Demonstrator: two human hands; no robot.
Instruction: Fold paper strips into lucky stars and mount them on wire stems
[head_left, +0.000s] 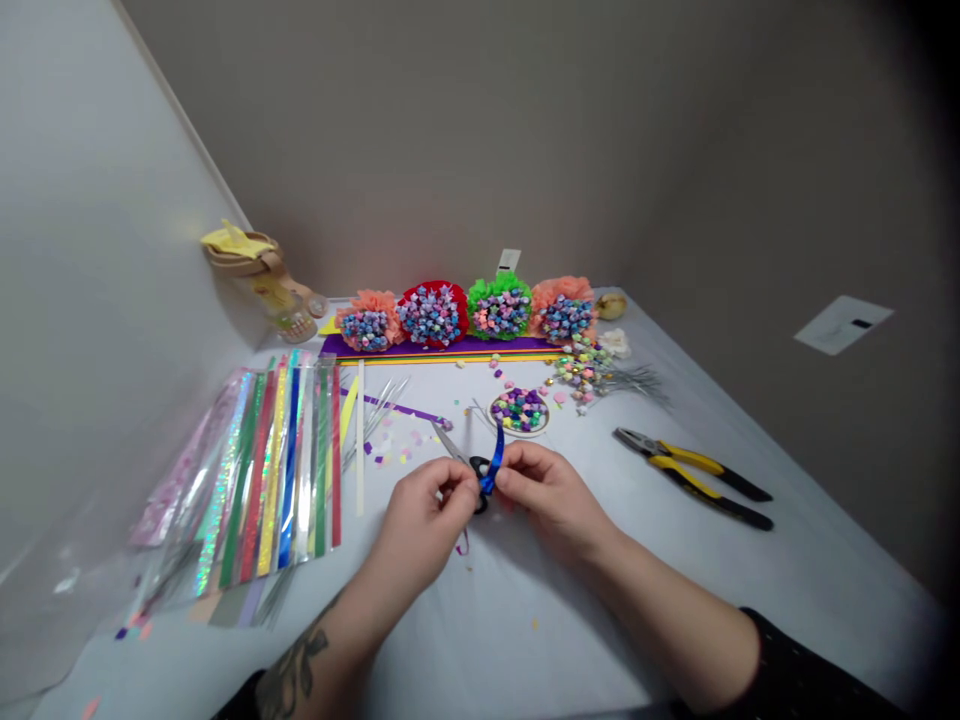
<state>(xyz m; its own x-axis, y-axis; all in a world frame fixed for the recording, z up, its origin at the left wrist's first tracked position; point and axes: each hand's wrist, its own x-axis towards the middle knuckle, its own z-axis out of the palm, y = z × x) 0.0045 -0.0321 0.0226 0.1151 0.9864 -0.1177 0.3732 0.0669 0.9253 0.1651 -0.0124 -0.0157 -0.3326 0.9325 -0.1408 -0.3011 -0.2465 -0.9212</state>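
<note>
My left hand (424,515) and my right hand (544,495) meet low in the middle of the white table. A pair of black-handled scissors (476,475) sits between them, its silver blades pointing up and left. My left fingers seem closed on the scissors near the handles. My right fingers pinch a shiny blue ribbon strip (491,462) against them. The fingers hide part of the handles. A thin purple scrap (463,543) lies just below the hands.
Packs of shiny paper strips (277,470) lie to the left. Yellow-handled pliers (694,478) lie to the right. Ahead are a round dish of paper stars (519,411), wire-stemmed stars (589,375) and paper-star bunches in tissue (465,313), backed by walls.
</note>
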